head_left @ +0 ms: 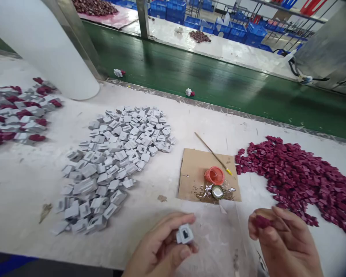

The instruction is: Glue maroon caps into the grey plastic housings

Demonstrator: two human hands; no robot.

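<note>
My left hand (161,248) pinches a small grey plastic housing (185,234) with a dark slot, near the table's front edge. Close to its right, my right hand (285,240) holds a small dark red piece (261,221) between thumb and fingers. A big heap of grey housings (115,161) lies to the left of centre. A big heap of dark red pieces (302,181) spreads at the right. Between them lies a cardboard square (194,169) with an orange cap (214,175), a small metal dish (217,192) and a thin stick (213,154).
Assembled grey-and-red parts (17,115) are piled at the far left. A white roll (43,46) stands at the back left. A green conveyor belt (219,84) carrying two finished parts (189,92) runs behind the table. Blue crates (173,9) sit beyond.
</note>
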